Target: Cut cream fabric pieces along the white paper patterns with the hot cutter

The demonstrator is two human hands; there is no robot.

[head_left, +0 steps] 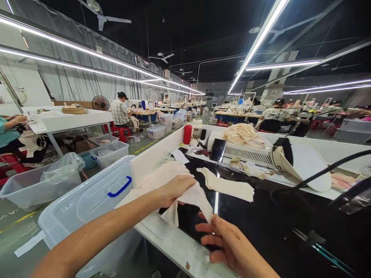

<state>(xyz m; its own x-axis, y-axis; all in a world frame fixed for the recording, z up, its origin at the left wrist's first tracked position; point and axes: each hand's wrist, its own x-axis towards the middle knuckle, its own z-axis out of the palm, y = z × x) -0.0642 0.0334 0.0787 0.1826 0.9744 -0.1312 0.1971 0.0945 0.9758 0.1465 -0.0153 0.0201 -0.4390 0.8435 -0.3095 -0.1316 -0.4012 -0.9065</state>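
Note:
My left hand [174, 190] is closed round a piece of cream fabric [193, 199], lifted just over the glossy black table top [261, 224]. My right hand [223, 240] sits below it near the table's front edge, thumb and fingertip pinching the fabric's lower corner. More cream fabric pieces [162, 175] lie piled under and behind my left hand. Another flat cream piece [228, 186] lies on the black surface to the right.
A clear lidded bin with a blue handle [95, 208] stands left of the table. On the bench behind are a phone [218, 150], a red bottle [187, 134], a stack of cream pieces [243, 135] and a lamp head [301, 164]. Seated workers fill distant rows.

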